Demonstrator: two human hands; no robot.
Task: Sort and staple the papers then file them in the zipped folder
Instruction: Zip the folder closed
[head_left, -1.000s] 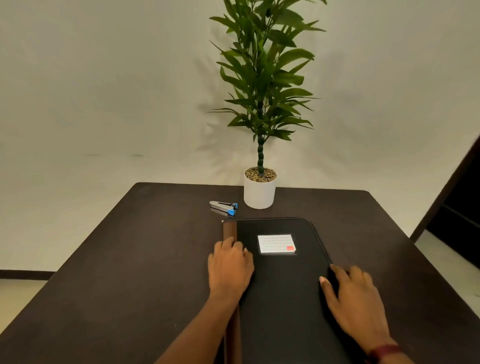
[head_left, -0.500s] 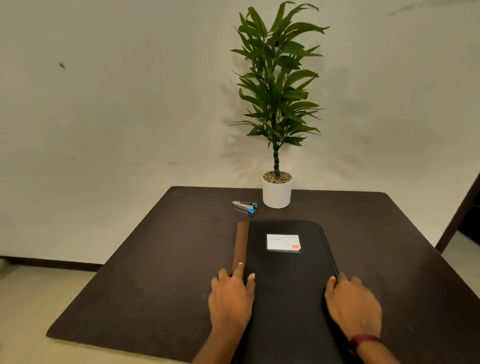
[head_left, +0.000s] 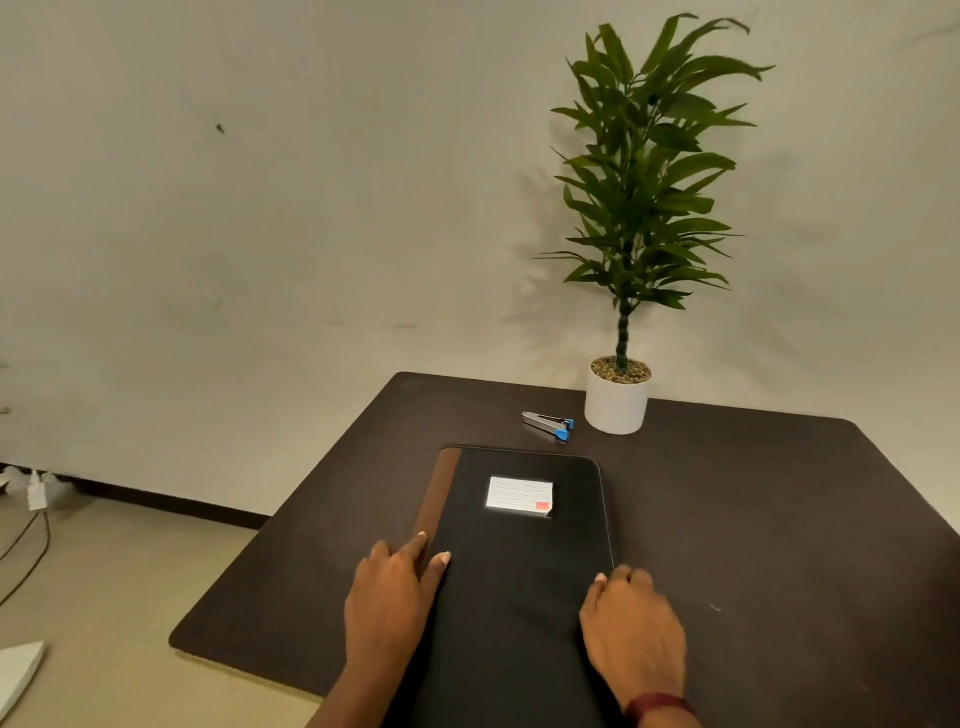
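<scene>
A black zipped folder with a brown spine strip and a white label lies closed on the dark table. My left hand rests flat on the folder's left edge, fingers straight over the brown strip. My right hand rests on the folder's right edge, fingers bent over the zip side. A small silver and blue stapler lies beyond the folder, apart from both hands. No loose papers are in sight.
A potted green plant in a white pot stands at the table's far edge, right of the stapler. The table's left edge drops to a beige floor with cables and a white object at lower left.
Both hands have slid back toward me along the folder's edges. The view has swung left, showing more floor and wall. The folder and stapler have stayed put.
</scene>
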